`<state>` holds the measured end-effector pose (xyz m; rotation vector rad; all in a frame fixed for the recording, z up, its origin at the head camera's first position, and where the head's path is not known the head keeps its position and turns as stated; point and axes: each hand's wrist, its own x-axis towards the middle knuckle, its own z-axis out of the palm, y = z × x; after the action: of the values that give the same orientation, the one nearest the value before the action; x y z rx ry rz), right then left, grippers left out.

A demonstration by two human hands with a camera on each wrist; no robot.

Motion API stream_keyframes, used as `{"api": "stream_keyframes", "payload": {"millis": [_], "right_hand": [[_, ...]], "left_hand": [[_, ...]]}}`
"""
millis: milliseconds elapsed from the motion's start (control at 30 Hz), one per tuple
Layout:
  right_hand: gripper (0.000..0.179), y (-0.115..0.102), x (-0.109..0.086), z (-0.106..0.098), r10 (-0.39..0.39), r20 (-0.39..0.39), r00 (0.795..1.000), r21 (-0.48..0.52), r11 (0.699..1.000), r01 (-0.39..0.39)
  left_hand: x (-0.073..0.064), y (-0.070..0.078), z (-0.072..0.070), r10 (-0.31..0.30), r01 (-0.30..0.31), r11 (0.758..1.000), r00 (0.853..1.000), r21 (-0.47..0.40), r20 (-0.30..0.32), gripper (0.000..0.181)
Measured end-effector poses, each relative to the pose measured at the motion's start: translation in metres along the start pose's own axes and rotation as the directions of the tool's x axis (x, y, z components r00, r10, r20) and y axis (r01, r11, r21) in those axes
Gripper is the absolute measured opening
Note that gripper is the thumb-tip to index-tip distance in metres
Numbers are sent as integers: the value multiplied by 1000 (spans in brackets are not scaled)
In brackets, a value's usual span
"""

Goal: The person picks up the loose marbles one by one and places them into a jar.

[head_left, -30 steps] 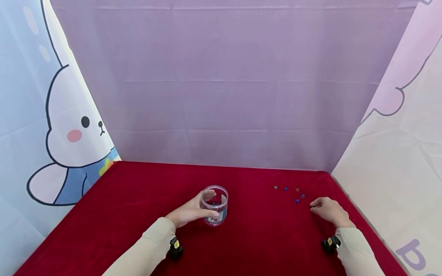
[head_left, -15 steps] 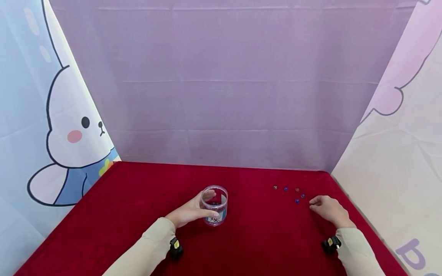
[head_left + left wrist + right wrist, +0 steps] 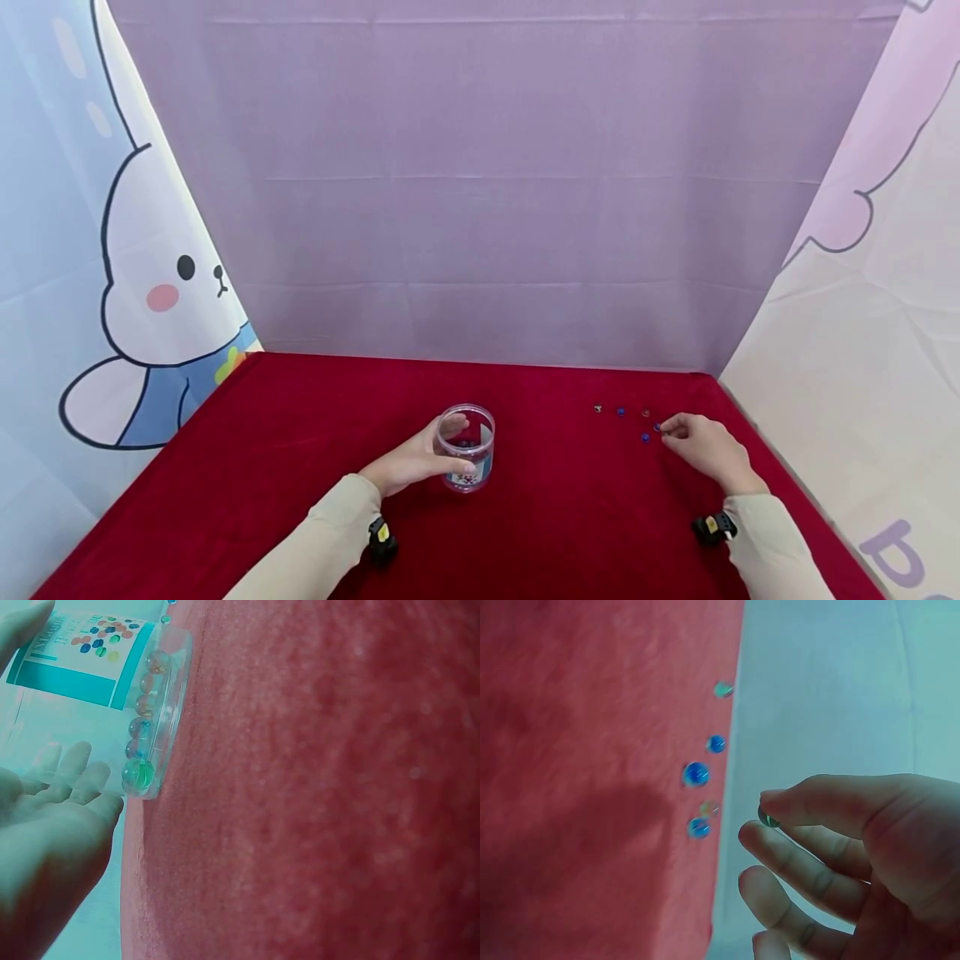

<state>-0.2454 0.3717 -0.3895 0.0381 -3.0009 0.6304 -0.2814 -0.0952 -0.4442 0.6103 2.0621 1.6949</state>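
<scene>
My left hand (image 3: 408, 462) is wrapped around a clear plastic jar (image 3: 483, 462) that stands upright, lidless, on the red cloth. In the left wrist view several glass marbles (image 3: 138, 775) lie along the jar's bottom, below a label printed with coloured dots. Off to the right, my right hand (image 3: 711, 454) pinches a dark greenish marble (image 3: 769, 817) between thumb and finger, raised over the cloth. Just left of those fingertips lie several loose marbles: blue ones (image 3: 696, 774), a greenish one (image 3: 723, 689) and an orange-brown one (image 3: 646, 412).
Red cloth (image 3: 555, 517) covers the table. A purple curtain (image 3: 480, 208) hangs along its back edge. Printed cloth walls flank both sides, a rabbit drawing (image 3: 172, 275) on the left one.
The right hand has lifted slightly and shifted left towards the loose marbles, its pinch kept. The left hand and the jar have stayed in place.
</scene>
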Motion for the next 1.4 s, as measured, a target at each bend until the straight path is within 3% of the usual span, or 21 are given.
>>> {"api": "stream_keyframes", "payload": {"millis": [300,867,1400], "right_hand": [[22,-25,-1,-6,-73,-48,996,-4,997,73],[19,-64,-5,-14,-125,-81,989,-13,992,124],[17,-85,-1,-3,-195,-121,973,51,978,202]], "left_hand": [[0,1,0,4,-4,1000,1000,-3,5,88],[-1,1,0,8,-8,1000,1000,5,0,88],[0,0,0,2,-2,1000,1000,4,-2,88]]}}
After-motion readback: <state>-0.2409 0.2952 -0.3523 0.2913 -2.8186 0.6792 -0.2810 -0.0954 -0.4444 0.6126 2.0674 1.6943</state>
